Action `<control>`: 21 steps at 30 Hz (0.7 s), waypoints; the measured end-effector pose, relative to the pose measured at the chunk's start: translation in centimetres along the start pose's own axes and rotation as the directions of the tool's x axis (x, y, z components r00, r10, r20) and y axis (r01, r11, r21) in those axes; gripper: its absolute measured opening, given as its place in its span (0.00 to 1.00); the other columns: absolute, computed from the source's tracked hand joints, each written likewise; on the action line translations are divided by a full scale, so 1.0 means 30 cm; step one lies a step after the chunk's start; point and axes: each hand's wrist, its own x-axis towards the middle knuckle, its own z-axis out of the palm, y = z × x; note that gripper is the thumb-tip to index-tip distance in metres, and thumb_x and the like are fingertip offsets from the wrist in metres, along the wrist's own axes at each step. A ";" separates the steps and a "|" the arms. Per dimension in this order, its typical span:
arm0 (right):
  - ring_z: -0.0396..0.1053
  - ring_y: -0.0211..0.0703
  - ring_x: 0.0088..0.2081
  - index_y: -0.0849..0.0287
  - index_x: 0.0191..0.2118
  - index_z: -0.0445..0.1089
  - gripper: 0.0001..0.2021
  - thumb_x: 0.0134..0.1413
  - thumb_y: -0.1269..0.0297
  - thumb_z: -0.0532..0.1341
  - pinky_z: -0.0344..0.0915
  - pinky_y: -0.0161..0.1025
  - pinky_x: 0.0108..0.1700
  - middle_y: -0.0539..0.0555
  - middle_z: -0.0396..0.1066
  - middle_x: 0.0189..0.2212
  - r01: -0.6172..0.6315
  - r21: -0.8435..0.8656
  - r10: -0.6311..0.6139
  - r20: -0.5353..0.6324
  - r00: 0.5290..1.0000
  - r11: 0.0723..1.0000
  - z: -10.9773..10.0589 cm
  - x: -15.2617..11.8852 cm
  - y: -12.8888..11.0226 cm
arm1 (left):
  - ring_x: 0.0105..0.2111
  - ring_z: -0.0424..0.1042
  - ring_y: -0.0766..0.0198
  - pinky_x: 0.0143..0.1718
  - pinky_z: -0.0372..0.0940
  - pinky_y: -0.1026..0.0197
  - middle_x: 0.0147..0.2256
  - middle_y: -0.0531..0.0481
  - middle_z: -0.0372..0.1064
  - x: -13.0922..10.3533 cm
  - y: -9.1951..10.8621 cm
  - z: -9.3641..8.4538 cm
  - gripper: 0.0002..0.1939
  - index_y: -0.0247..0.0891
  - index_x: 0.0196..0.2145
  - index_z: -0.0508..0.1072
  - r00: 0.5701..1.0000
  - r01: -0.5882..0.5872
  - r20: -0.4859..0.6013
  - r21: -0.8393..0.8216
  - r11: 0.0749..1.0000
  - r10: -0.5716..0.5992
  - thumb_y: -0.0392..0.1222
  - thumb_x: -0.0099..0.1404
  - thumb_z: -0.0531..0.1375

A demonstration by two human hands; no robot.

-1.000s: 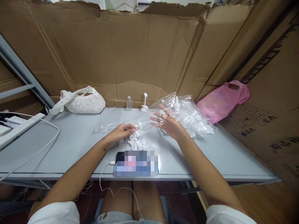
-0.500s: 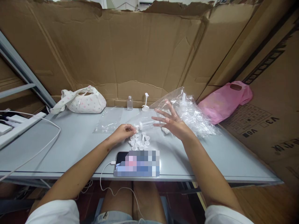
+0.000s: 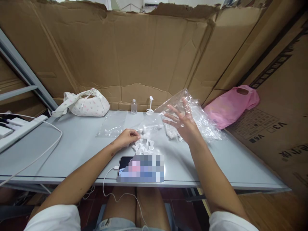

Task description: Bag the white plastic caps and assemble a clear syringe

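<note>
At the near edge of the grey table (image 3: 72, 154) a phone (image 3: 141, 169) is laid flat with a white cable plugged into its left end; its screen is blurred and nothing on it can be read. Just beyond it a heap of small white caps (image 3: 143, 146) is spread, and the left hand (image 3: 127, 138) is rested palm down at the heap's left side, forearm stretched from the near left, its fingers curled and pinched onto a small white part at the heap's far edge. A clear tube-shaped bottle (image 3: 151, 127) is laid on its side just beyond the caps, its long axis running left to right, white end toward the left hand. The right hand (image 3: 184, 123) is held raised above the table on the right, wrist bent up, fingers spread wide and gripping nothing, set against a crumpled clear plastic bag (image 3: 199, 117) of white parts. Farther back a small clear bottle (image 3: 133, 106) and a white pump head (image 3: 149, 107) are stood upright by the cardboard wall. On the box at far right, "V3" and "V6" are printed upside down.
</note>
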 end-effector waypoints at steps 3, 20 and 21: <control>0.70 0.50 0.53 0.34 0.63 0.51 0.38 0.49 0.54 0.68 0.67 0.54 0.54 0.50 0.65 0.58 -0.038 -0.059 0.042 0.057 0.998 0.998 -0.007 -0.008 0.024 | 0.19 0.60 0.71 0.23 0.55 0.65 0.18 0.55 0.63 0.003 -0.003 0.001 0.11 0.33 0.26 0.72 1.000 0.004 0.000 -0.028 1.000 -0.004 0.44 0.51 0.66; 0.75 0.49 0.45 0.45 0.61 0.57 0.30 0.53 0.51 0.63 0.72 0.49 0.48 0.55 0.71 0.52 -0.121 -0.113 0.115 -0.057 0.992 0.986 -0.045 0.006 0.064 | 0.19 0.61 0.71 0.21 0.58 0.67 0.21 0.54 0.64 0.002 -0.004 -0.003 0.12 0.34 0.28 0.72 0.998 -0.044 -0.041 -0.035 0.998 0.043 0.46 0.54 0.64; 0.75 0.48 0.46 0.44 0.61 0.56 0.29 0.55 0.50 0.61 0.72 0.49 0.48 0.55 0.71 0.53 -0.063 -0.137 0.052 -0.081 0.995 0.989 -0.049 0.006 0.061 | 0.19 0.61 0.72 0.20 0.57 0.67 0.22 0.53 0.65 0.001 -0.001 -0.005 0.12 0.34 0.29 0.72 0.997 -0.058 -0.049 -0.032 0.998 0.056 0.47 0.55 0.64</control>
